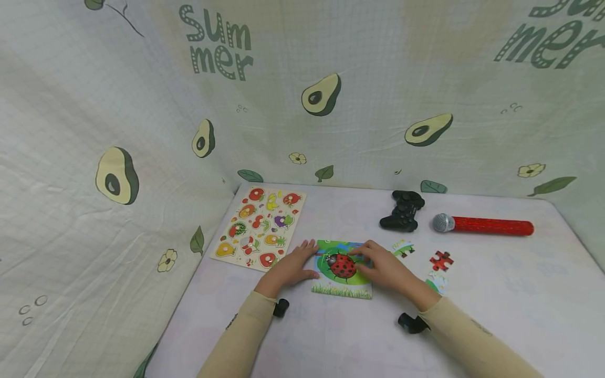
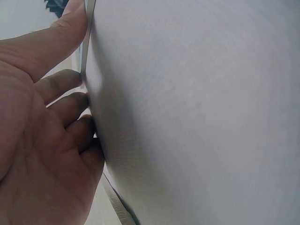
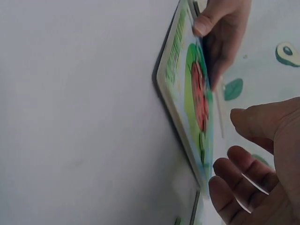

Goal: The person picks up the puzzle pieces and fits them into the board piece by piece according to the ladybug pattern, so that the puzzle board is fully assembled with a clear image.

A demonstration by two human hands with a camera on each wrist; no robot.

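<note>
A ladybug jigsaw puzzle (image 1: 340, 266) with a grassy lower border lies flat on the table in the head view. At its left edge is my left hand (image 1: 296, 265), fingers stretched forward and thumb tip right at the board's side. In the left wrist view the thumb (image 2: 65, 30) meets the thin board edge, while the other fingers bend loosely below. My right hand (image 1: 384, 266) hovers over the puzzle's right side with bent fingers. The right wrist view shows its thumb and fingers (image 3: 243, 183) spread apart, with nothing between them.
Loose puzzle pieces lie right of the board: a red one (image 1: 441, 261), a green-white one (image 1: 437, 282) and another (image 1: 403, 247). Behind them are a black game controller (image 1: 404, 211) and a red microphone (image 1: 491, 226). A fruit puzzle board (image 1: 259, 226) lies at the left.
</note>
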